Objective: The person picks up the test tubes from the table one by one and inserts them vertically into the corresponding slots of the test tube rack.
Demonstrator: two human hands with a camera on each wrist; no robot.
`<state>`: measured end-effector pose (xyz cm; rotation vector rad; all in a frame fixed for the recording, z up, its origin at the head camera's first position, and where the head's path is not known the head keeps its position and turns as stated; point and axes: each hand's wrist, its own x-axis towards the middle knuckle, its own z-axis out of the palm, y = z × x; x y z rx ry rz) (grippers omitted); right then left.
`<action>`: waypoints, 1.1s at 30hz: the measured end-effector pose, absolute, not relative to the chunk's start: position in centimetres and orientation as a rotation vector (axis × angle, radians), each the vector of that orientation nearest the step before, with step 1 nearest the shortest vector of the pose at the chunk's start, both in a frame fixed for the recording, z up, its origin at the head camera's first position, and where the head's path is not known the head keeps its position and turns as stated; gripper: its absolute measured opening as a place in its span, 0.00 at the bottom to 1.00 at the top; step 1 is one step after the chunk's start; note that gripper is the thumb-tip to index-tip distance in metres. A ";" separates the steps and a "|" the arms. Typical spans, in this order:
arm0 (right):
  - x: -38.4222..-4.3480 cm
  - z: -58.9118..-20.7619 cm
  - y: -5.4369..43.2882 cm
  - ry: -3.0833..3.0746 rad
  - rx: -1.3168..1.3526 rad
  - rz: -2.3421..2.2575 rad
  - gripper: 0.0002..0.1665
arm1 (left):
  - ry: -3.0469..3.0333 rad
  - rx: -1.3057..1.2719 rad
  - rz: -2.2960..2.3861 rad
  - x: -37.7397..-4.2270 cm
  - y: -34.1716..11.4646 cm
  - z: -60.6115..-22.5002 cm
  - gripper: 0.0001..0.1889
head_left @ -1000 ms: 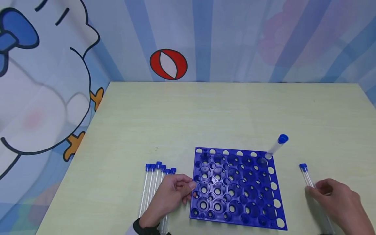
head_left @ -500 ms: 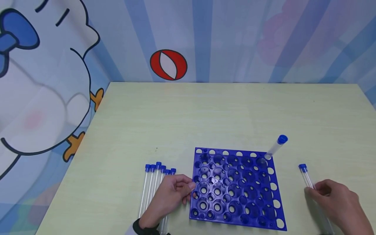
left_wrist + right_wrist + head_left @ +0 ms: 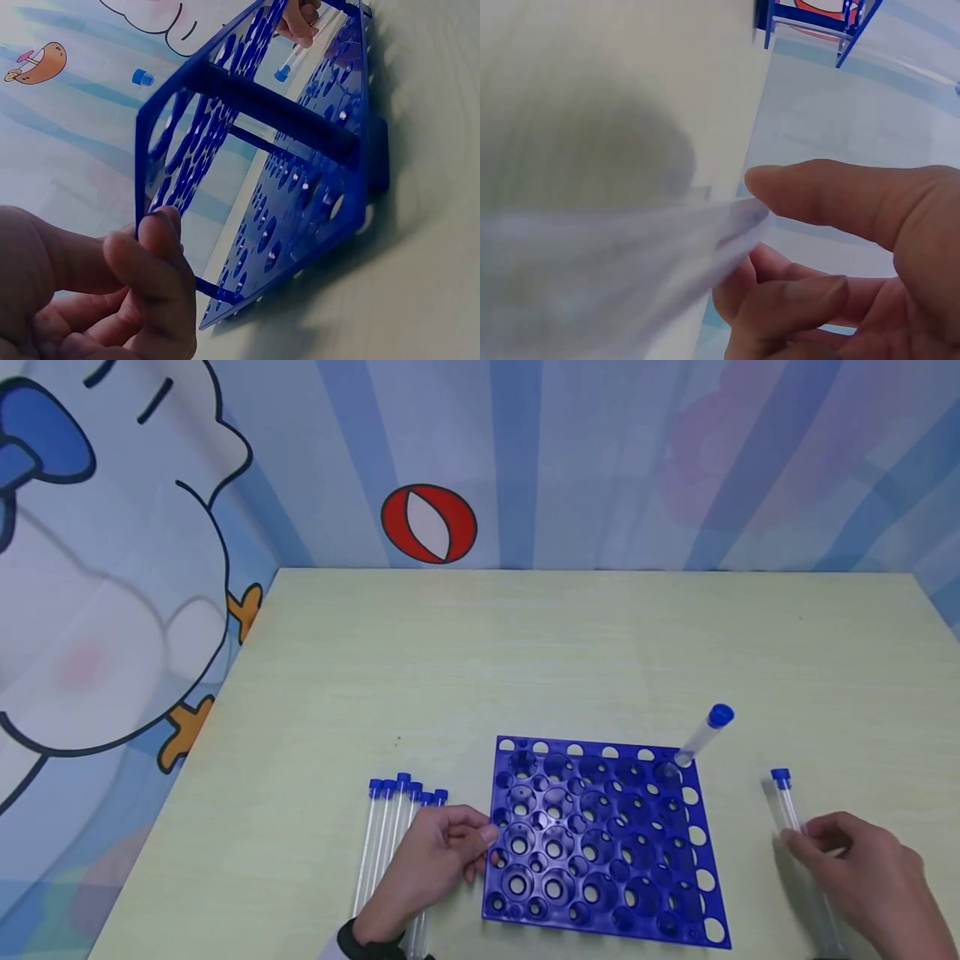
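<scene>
A blue two-tier test tube rack [image 3: 611, 852] stands at the front of the table. My left hand [image 3: 431, 856] pinches its left edge between thumb and fingers; in the left wrist view that hand [image 3: 127, 292] grips the rim of the upper plate [image 3: 139, 172]. On the right, my right hand [image 3: 862, 868] holds a clear test tube [image 3: 787, 810] with a blue cap, tilted, cap end away from me. Up close in the right wrist view the tube [image 3: 667, 255] is a pale blur between thumb and fingers. One capped tube [image 3: 699, 742] stands in the rack's far right corner hole.
Several capped test tubes [image 3: 381, 843] lie side by side on the table left of the rack, partly hidden by my left forearm. A cartoon-printed wall [image 3: 585, 468] rises behind the table's back edge.
The capped end of the tube in my right hand has risen and swung slightly rightward, and its shadow now shows apart from it. My left hand and the rack hold still.
</scene>
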<state>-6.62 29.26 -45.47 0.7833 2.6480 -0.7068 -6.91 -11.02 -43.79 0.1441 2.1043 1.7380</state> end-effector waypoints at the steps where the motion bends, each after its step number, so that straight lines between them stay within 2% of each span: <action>1: -6.6 -45.5 29.3 2.653 0.795 -0.704 0.24 | 2.106 0.147 1.738 -6.9 -11.0 -43.8 0.09; 11: -6.4 -43.9 28.4 2.701 0.880 -0.703 0.24 | 2.100 0.159 1.750 -6.8 -11.1 -43.7 0.09; 20: -5.2 -41.5 27.6 2.798 0.946 -0.740 0.30 | 2.106 0.179 1.751 -6.8 -11.2 -43.9 0.09; 33: -4.3 -40.5 27.1 2.908 0.991 -0.895 0.27 | 2.093 0.155 1.750 -6.9 -11.1 -43.7 0.09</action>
